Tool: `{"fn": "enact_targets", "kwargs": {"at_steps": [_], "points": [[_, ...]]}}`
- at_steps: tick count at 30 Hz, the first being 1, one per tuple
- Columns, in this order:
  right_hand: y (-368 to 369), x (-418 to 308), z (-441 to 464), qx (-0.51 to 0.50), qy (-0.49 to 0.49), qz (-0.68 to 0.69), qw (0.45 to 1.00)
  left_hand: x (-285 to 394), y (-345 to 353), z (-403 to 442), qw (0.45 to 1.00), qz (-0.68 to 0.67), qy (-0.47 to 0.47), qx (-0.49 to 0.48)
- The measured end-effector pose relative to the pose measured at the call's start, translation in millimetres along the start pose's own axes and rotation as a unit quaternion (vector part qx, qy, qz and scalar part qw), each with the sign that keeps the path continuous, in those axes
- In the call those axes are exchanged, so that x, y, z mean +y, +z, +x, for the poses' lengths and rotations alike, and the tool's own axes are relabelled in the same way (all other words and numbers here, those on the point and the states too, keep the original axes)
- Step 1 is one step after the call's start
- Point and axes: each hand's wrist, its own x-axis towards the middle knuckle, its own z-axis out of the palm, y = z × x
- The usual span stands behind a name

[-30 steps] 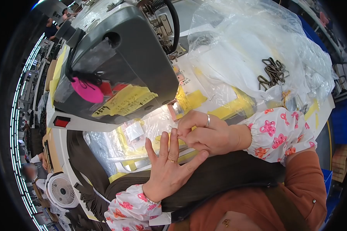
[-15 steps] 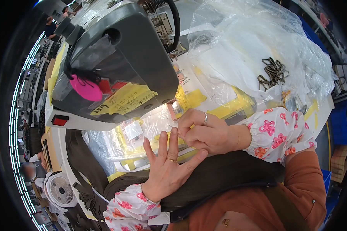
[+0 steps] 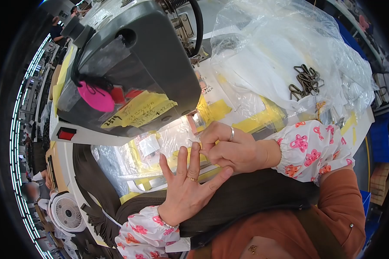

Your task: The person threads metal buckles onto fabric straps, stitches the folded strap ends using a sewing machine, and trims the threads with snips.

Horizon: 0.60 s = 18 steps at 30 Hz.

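My left hand (image 3: 186, 187) has its fingers spread, with a ring on one finger. The index fingertip meets the curled fingers of my right hand (image 3: 229, 146). That right hand is closed in a pinch, and whatever may be between its fingers is too small or hidden to name. Both hands are in front of a grey sewing machine (image 3: 160, 64), above its plastic-covered, yellow-taped work surface (image 3: 177, 134). Beneath my forearms lies a bundle of dark fabric strips (image 3: 263, 190), which also hangs at the left (image 3: 93, 172).
A clear plastic bag (image 3: 255, 56) spreads over the right side of the table, with several metal hooks (image 3: 306, 82) on it. A pink tag (image 3: 96, 97) hangs from the machine. A white fan (image 3: 68, 212) stands at the left, near another person. Blue bins (image 3: 382, 138) are at the far right.
Almost nothing differs: both hands keep the same pose and contact, with only a very slight shift of the left fingers and of the view.
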Motion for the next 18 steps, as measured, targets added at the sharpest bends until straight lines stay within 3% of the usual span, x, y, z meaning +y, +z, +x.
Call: {"fn": "enact_targets", "kwargs": {"at_steps": [12, 15, 18], "points": [[1.8, 3.2, -1.1, 0.002, -0.019, -0.006, 1.0, 0.6, -1.3, -0.4, 1.0, 0.018, -0.001, -0.008], [3.9, 1.0, -3.9, -0.038, 0.022, 0.023, 0.999, 3.3, -5.5, 0.3, 0.999, 0.022, -0.012, -0.034], [2.5, 1.3, -7.5, -0.054, 0.067, 0.002, 0.996, -4.0, -11.6, 5.0, 0.993, -0.097, -0.021, -0.058]]}}
